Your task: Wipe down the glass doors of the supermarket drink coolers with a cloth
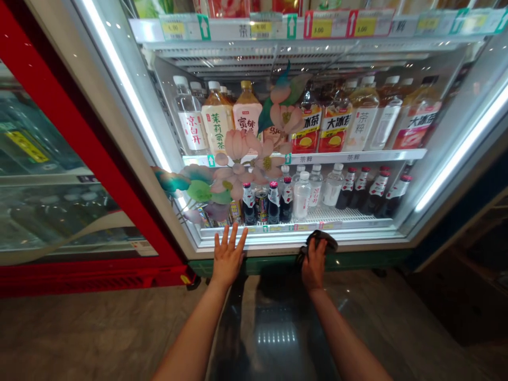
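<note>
My left hand lies flat with fingers spread against the lower part of the glass door of a drinks fridge, near its bottom frame. My right hand presses a dark cloth against the bottom edge of the same door, fingers closed on the cloth. A lotus flower sticker is on the glass above my left hand. Behind the glass stand dark bottles and clear bottles on the lowest shelf.
Tea bottles fill the middle shelf, with price tags on the shelf above. A red-framed fridge stands to the left. The glossy floor lies below. A dark counter is at the right.
</note>
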Action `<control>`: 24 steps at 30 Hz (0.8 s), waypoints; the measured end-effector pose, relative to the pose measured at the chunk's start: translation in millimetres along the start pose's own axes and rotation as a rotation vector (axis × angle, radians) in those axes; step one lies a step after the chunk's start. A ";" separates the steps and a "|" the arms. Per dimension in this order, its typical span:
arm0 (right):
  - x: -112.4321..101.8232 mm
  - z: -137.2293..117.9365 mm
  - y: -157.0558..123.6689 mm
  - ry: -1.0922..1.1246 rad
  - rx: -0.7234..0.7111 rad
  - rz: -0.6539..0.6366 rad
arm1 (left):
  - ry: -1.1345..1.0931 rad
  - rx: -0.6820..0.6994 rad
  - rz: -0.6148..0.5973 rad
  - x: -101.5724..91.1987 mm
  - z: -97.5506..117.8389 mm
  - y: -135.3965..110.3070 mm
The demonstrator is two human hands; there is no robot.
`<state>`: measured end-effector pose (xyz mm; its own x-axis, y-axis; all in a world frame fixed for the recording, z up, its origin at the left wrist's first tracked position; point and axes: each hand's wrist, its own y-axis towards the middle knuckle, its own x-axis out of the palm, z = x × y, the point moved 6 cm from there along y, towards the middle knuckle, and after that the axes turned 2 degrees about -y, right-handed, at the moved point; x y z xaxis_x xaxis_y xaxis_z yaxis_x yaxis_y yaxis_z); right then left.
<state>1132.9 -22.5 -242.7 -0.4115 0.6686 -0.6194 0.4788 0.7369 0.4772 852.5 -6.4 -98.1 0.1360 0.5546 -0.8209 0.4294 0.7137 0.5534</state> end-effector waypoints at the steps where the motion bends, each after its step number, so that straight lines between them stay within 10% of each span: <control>1: 9.2 -18.5 -6.4 -0.021 -0.053 -0.041 | -0.003 -0.005 0.001 0.6 0.6 -0.3; 7: 20.7 -78.7 -24.2 -0.052 -0.566 -0.254 | 0.001 -0.015 -0.002 1.4 3.4 -0.3; 13: -19.5 -8.1 13.7 -0.006 -0.093 0.016 | 0.007 -0.004 -0.022 -0.5 2.1 -0.7; 17: -1.0 -54.1 3.0 0.018 -0.039 0.060 | 0.003 0.009 -0.018 -2.0 4.4 -1.7; 21: 21.4 -122.1 -19.4 -0.113 -0.414 -0.071 | 0.009 0.015 0.011 -2.7 4.4 -4.9; 24: 19.6 -118.6 -32.5 -0.180 -0.766 -0.181 | 0.015 0.012 0.030 -2.8 1.4 -9.1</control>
<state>1017.2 -21.5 -196.5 -0.2690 0.5539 -0.7879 -0.2752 0.7398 0.6140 849.5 -15.1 -101.0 0.1355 0.5820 -0.8018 0.4357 0.6919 0.5758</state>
